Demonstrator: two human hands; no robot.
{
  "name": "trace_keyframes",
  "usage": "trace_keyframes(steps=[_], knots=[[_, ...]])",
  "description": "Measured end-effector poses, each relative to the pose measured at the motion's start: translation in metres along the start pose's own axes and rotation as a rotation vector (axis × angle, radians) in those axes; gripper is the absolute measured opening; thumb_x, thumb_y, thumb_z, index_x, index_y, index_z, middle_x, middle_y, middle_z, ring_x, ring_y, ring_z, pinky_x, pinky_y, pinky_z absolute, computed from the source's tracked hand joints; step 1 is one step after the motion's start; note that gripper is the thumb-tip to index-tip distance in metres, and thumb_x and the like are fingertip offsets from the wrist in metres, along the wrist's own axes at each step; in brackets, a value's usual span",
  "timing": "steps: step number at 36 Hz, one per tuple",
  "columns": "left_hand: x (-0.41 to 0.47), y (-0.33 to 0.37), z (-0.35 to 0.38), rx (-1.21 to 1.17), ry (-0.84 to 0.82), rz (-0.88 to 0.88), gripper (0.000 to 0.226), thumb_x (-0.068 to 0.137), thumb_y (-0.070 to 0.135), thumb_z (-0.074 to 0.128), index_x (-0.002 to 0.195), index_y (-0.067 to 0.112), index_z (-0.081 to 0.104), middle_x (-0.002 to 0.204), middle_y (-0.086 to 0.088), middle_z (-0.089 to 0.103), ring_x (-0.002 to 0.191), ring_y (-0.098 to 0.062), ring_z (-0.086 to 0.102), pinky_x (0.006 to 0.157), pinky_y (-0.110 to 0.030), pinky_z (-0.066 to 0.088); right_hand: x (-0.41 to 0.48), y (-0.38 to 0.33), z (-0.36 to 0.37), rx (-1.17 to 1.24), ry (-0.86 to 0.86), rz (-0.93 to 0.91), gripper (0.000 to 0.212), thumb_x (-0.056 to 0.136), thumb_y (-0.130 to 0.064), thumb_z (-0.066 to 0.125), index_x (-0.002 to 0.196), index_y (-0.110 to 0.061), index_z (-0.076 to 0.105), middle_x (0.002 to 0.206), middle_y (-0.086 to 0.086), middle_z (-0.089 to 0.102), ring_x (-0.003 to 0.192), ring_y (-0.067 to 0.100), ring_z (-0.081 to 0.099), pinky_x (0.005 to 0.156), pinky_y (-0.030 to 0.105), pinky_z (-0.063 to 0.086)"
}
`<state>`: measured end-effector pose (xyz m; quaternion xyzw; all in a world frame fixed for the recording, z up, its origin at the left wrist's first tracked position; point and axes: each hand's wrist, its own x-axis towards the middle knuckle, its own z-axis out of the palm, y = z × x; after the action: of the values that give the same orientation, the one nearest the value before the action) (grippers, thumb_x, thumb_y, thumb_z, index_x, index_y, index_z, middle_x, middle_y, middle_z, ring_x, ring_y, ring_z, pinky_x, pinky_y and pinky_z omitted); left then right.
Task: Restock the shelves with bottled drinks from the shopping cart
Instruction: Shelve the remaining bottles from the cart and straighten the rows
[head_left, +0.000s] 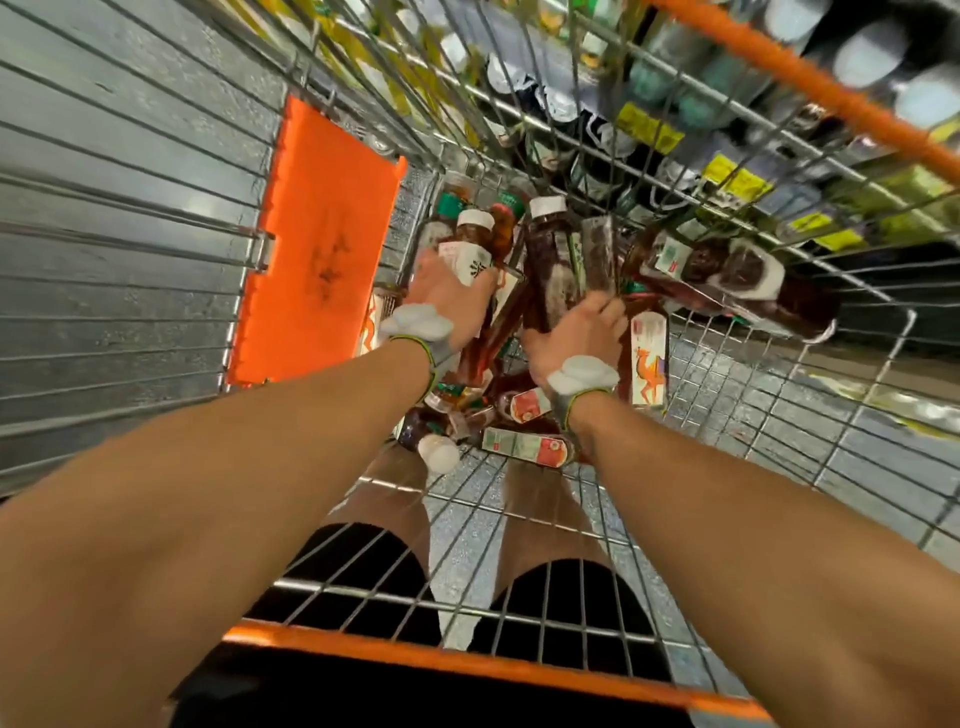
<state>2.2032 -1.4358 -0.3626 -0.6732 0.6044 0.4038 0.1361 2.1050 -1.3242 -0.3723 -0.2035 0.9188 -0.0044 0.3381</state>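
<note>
Forearms (249, 467) end in hands (449, 296) (574, 338), fingertips lost among blurred bottles (545, 249).

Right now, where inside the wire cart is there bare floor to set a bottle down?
Bare wire floor runs between the white-capped brown bottle and the orange near rail; another patch lies right of the camel-label bottle. The far end, where left hand and right hand reach, is crowded with brown bottles.
</note>
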Motion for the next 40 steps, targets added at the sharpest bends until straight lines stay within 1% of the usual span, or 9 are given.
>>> trace_keyframes(steps=[8,14,18,21,25,30,33,37,40], knots=[[-0.004,0.001,-0.014,0.047,-0.113,0.006,0.097,0.090,0.065,0.054,0.159,0.013,0.010,0.157,-0.017,0.034,0.140,-0.041,0.038,0.114,-0.049,0.034,0.001,-0.015,-0.026,0.201,-0.121,0.168,0.085,0.082,-0.032,0.072,0.146,-0.001,0.027,0.144,0.018,0.045,0.131,0.038,0.047,0.102,0.042,0.044],[-0.029,0.010,-0.041,0.041,-0.183,0.053,0.099,0.086,0.070,0.055,0.158,0.016,0.016,0.157,-0.015,0.035,0.140,-0.039,0.038,0.112,-0.046,0.037,-0.042,-0.030,-0.061,0.422,-0.187,0.277,0.089,0.074,-0.032,0.065,0.152,-0.008,0.027,0.139,0.013,0.054,0.120,0.037,0.058,0.100,0.044,0.050],[-0.056,0.021,-0.074,-0.044,-0.197,0.125,0.100,0.075,0.075,0.058,0.150,0.015,0.033,0.148,-0.012,0.048,0.132,-0.037,0.047,0.109,-0.047,0.040,-0.080,-0.044,-0.086,0.612,-0.111,0.299,0.086,0.057,-0.037,0.065,0.136,-0.008,0.049,0.116,0.007,0.063,0.106,0.036,0.065,0.084,0.041,0.055],[-0.078,0.038,-0.106,-0.054,-0.143,0.212,0.089,0.083,0.067,0.062,0.148,0.012,0.036,0.145,-0.014,0.050,0.130,-0.039,0.048,0.105,-0.043,0.042,-0.112,-0.062,-0.118,0.713,-0.060,0.301,0.083,0.059,-0.035,0.068,0.133,-0.010,0.044,0.121,0.012,0.062,0.105,0.035,0.063,0.091,0.047,0.054],[-0.110,0.061,-0.151,-0.122,-0.077,0.313,0.072,0.083,0.061,0.068,0.130,0.010,0.050,0.120,-0.013,0.062,0.111,-0.036,0.059,0.091,-0.038,0.046,-0.153,-0.079,-0.161,0.788,0.057,0.248,0.084,0.049,-0.037,0.067,0.127,-0.013,0.046,0.102,0.009,0.067,0.088,0.032,0.066,0.081,0.047,0.058],[-0.150,0.097,-0.203,-0.259,-0.011,0.427,0.075,0.080,0.059,0.071,0.136,0.014,0.050,0.130,-0.013,0.060,0.125,-0.035,0.053,0.099,-0.037,0.042,-0.206,-0.099,-0.224,0.891,0.159,0.098,0.050,0.075,-0.018,0.068,0.116,-0.016,0.040,0.097,0.009,0.056,0.075,0.025,0.055,0.076,0.043,0.055],[-0.160,0.110,-0.218,-0.263,0.022,0.497,0.054,0.082,0.058,0.070,0.118,0.020,0.057,0.093,0.003,0.063,0.109,-0.027,0.061,0.081,-0.030,0.039,-0.209,-0.104,-0.241,0.897,0.177,0.072,0.051,0.070,-0.021,0.069,0.113,-0.013,0.044,0.096,0.011,0.059,0.073,0.026,0.057,0.068,0.040,0.053],[-0.216,0.133,-0.261,-0.329,0.033,0.595,0.112,0.064,0.084,0.056,0.151,0.015,0.037,0.147,-0.011,0.049,0.136,-0.031,0.043,0.112,-0.041,0.033,-0.236,-0.102,-0.284,0.962,0.300,-0.069,0.052,0.049,-0.041,0.066,0.093,-0.018,0.054,0.081,0.007,0.063,0.075,0.030,0.061,0.071,0.047,0.057],[-0.258,0.151,-0.281,-0.335,0.082,0.631,0.095,0.084,0.068,0.060,0.155,0.013,0.028,0.155,-0.019,0.037,0.142,-0.037,0.034,0.115,-0.043,0.029,-0.268,-0.099,-0.314,1.041,0.378,-0.184,0.047,0.051,-0.046,0.067,0.090,-0.019,0.057,0.084,0.006,0.066,0.079,0.029,0.062,0.074,0.043,0.054]])
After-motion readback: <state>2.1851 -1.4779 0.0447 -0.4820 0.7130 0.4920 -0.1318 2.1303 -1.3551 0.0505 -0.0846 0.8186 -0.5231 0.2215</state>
